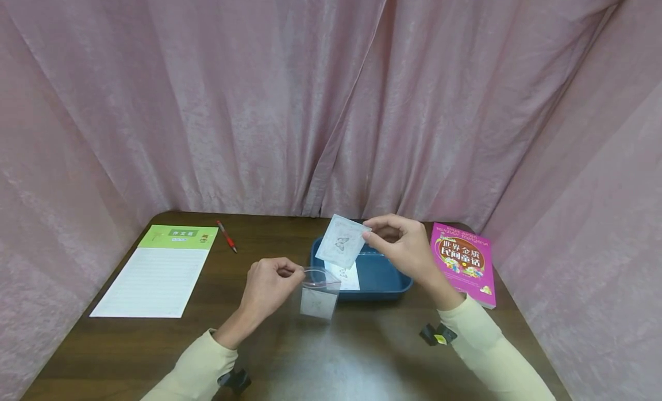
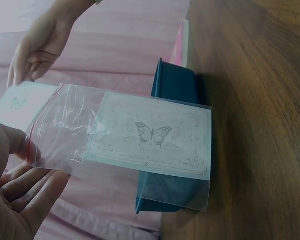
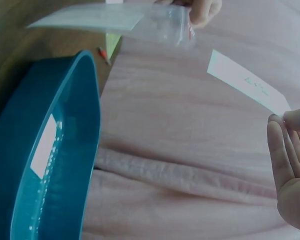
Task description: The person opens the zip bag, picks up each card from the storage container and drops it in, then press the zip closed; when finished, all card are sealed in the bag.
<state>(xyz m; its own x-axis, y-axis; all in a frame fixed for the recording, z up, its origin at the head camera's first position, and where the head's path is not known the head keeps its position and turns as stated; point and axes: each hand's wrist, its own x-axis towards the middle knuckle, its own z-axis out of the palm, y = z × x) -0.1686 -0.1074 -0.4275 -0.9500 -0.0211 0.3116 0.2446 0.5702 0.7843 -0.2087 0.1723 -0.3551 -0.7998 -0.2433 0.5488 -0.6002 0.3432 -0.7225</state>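
Note:
My left hand (image 1: 273,286) pinches the top of a clear zip bag (image 2: 72,120) near its red seal line. Inside that bag lies a white card with a butterfly print (image 2: 152,132). My right hand (image 1: 405,249) pinches a second butterfly card (image 1: 341,241) by its right edge, held up above the blue bin (image 1: 380,274). The card is apart from the bag, above its mouth. Another white card (image 1: 347,276) rests in the bin, partly hidden behind the raised card and the bag.
A lined writing pad with a green header (image 1: 155,274) lies on the table's left side, with a red pen (image 1: 226,236) beside it. To the bin's right is a pink book (image 1: 464,263). Pink curtains (image 1: 258,102) hang behind the table and along both sides.

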